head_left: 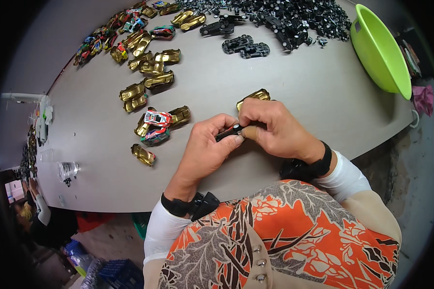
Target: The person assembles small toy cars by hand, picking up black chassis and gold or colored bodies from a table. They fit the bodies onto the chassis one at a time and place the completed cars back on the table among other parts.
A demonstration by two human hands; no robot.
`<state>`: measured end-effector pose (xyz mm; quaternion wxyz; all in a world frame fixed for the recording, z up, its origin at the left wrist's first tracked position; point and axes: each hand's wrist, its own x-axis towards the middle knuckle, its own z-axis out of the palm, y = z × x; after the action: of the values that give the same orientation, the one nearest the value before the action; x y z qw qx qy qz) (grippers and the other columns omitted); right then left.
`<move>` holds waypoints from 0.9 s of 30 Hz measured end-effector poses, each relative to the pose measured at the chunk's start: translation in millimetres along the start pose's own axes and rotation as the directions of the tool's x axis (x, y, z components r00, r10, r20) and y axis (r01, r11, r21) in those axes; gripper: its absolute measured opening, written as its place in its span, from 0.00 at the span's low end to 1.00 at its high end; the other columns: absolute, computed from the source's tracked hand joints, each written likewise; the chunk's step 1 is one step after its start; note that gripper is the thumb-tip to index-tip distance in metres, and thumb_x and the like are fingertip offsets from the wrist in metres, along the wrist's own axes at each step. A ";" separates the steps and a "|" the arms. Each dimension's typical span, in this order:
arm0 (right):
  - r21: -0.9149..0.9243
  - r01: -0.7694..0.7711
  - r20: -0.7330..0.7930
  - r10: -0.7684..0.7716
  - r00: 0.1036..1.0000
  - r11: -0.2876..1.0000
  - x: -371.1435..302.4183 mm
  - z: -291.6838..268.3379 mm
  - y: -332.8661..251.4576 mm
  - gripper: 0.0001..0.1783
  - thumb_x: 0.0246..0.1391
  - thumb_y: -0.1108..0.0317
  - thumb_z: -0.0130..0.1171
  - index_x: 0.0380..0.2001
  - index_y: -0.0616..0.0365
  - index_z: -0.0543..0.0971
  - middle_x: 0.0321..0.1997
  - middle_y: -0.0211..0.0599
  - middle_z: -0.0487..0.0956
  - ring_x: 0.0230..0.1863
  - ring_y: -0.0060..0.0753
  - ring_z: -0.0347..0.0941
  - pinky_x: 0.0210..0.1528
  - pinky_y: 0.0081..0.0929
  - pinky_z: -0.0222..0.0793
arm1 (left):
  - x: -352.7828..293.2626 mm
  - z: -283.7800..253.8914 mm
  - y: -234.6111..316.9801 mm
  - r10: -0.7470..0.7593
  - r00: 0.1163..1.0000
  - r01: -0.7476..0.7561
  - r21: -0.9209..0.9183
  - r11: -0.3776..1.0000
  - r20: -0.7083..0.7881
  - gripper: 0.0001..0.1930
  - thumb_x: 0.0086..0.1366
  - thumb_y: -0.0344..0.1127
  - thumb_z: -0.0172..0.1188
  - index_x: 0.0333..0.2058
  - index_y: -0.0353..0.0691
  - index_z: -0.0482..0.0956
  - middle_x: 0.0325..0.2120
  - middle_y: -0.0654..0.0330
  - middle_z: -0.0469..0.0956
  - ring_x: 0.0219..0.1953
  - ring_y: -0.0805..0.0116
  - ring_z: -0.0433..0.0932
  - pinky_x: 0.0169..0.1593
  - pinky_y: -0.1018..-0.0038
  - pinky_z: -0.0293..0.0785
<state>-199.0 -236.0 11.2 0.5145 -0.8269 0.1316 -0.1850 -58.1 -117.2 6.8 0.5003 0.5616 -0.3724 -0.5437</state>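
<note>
My left hand (205,149) and my right hand (275,127) meet over the grey table (294,96), both pinching a small black toy car chassis (229,131) between their fingertips. Just behind my right hand lies a gold toy car shell (255,96), partly hidden by the knuckles. To the left of my left hand sit a white and red car body (157,117), a dark teal one (155,137) and gold shells (180,115). A lone gold shell (143,154) lies nearer the table's front edge.
More gold and coloured shells (149,62) run toward the far left. A heap of black chassis parts (284,17) lies at the back. A lime green bowl (381,53) stands far right. Another person (43,216) sits at lower left.
</note>
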 end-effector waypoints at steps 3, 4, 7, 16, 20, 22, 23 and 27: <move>-0.091 0.118 -0.044 -0.123 0.991 0.989 -1.3 6.5 3.3 0.06 0.40 0.80 0.55 0.25 0.63 0.72 0.23 0.39 0.72 0.23 0.34 0.69 0.26 0.28 0.63 | -4.6 -0.3 -1.8 -0.006 0.999 0.006 0.006 1.000 -0.035 0.08 0.55 0.25 0.58 0.35 0.33 0.74 0.26 0.67 0.75 0.30 0.84 0.69 0.34 0.84 0.66; -0.126 0.165 -0.051 -0.173 0.984 0.978 -0.9 7.7 4.1 0.05 0.41 0.80 0.55 0.26 0.63 0.72 0.22 0.38 0.73 0.22 0.32 0.70 0.25 0.26 0.64 | -6.9 -0.7 -2.3 -0.010 0.999 0.009 -0.009 1.000 -0.047 0.08 0.55 0.25 0.58 0.35 0.34 0.74 0.26 0.66 0.75 0.28 0.84 0.69 0.33 0.85 0.66; 0.389 -0.284 0.198 0.221 0.955 0.876 1.4 -3.7 -1.8 0.03 0.45 0.79 0.55 0.27 0.63 0.73 0.22 0.31 0.73 0.20 0.21 0.70 0.22 0.19 0.64 | -17.3 -3.3 -1.0 -0.086 0.994 0.076 -0.134 0.988 -0.067 0.08 0.55 0.27 0.59 0.34 0.35 0.74 0.24 0.65 0.75 0.23 0.84 0.68 0.26 0.86 0.64; 0.390 -0.110 0.025 0.108 0.994 0.914 7.7 -19.5 1.1 0.11 0.42 0.82 0.51 0.32 0.66 0.75 0.31 0.29 0.72 0.31 0.18 0.67 0.32 0.17 0.65 | -64.9 -17.2 -14.2 -0.105 0.976 0.064 -0.212 0.975 -0.191 0.11 0.52 0.28 0.60 0.35 0.33 0.73 0.24 0.58 0.77 0.19 0.78 0.71 0.23 0.82 0.68; -0.029 -0.052 -0.097 0.049 0.994 0.998 3.6 -41.9 12.8 0.12 0.39 0.84 0.49 0.31 0.67 0.75 0.29 0.31 0.71 0.30 0.23 0.67 0.33 0.20 0.64 | -136.0 -30.8 -39.9 -0.044 0.936 0.033 -0.038 0.999 -0.350 0.14 0.47 0.31 0.63 0.34 0.32 0.75 0.24 0.58 0.75 0.24 0.71 0.76 0.30 0.77 0.73; -0.093 -0.033 -0.118 0.022 0.993 0.995 2.8 -49.3 15.6 0.11 0.38 0.84 0.48 0.28 0.66 0.75 0.28 0.32 0.70 0.29 0.24 0.66 0.32 0.20 0.63 | -181.2 -35.4 -36.3 -0.056 0.898 0.025 -0.075 0.997 -0.436 0.12 0.45 0.30 0.62 0.29 0.29 0.76 0.24 0.56 0.76 0.25 0.69 0.76 0.31 0.74 0.74; -0.123 -0.021 -0.122 0.006 0.993 0.992 3.7 -51.3 17.2 0.10 0.37 0.85 0.48 0.27 0.66 0.74 0.27 0.33 0.70 0.28 0.24 0.66 0.32 0.20 0.63 | -205.6 -39.5 -40.2 -0.114 0.881 0.062 -0.125 0.990 -0.460 0.11 0.45 0.24 0.61 0.30 0.28 0.76 0.25 0.56 0.77 0.27 0.70 0.77 0.34 0.77 0.74; -0.278 0.018 -0.019 -0.024 1.000 0.960 13.4 -46.5 18.1 0.08 0.37 0.83 0.51 0.26 0.64 0.72 0.28 0.37 0.71 0.29 0.34 0.69 0.32 0.26 0.64 | -262.6 -45.8 -80.7 -0.240 0.639 0.437 0.087 0.895 -0.731 0.12 0.47 0.22 0.60 0.33 0.28 0.77 0.27 0.57 0.77 0.30 0.72 0.76 0.37 0.78 0.72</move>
<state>-207.9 -286.7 15.9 0.3900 -0.8901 0.1532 -0.1795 -57.7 160.6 -12.8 0.4150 0.8450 -0.1071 -0.3199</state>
